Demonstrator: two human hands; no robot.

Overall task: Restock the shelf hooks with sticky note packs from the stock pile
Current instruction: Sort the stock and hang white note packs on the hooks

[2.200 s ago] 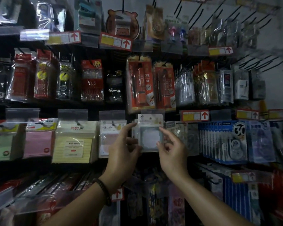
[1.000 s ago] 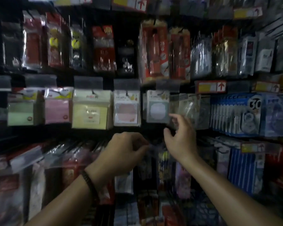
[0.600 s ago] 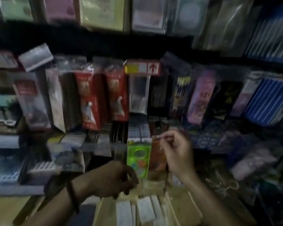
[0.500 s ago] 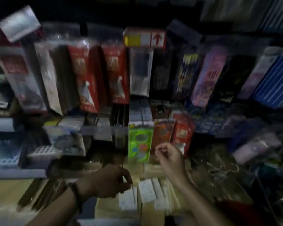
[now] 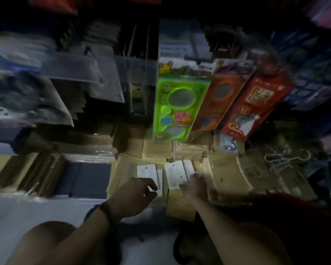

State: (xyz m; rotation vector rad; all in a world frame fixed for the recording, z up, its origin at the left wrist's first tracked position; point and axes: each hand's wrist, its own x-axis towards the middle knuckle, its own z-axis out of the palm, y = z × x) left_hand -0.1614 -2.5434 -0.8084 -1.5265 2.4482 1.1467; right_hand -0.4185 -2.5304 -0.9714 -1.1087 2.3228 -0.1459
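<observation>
2 hands reach down to white sticky note packs (image 5: 175, 174) on a low stock pile (image 5: 227, 175).
Left hand (image 5: 135, 196) hovers loosely curled, empty, just below 1 pack; right hand (image 5: 194, 185) rests on another, grip unclear.

left hand (image 5: 134, 196) over left sticky note pack (image 5: 146, 172) | right hand (image 5: 194, 185) on right sticky note pack (image 5: 175, 174) | packs on stock pile (image 5: 227, 176) | toy pack (image 5: 177, 107) behind packs

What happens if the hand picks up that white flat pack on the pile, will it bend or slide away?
The white pack under the right hand looks thin and flat, so it is probably light and may flex a little. Its wrapping seems glossy, so it might slip off the stacked brown packs. Being flat, it should not roll.
</observation>
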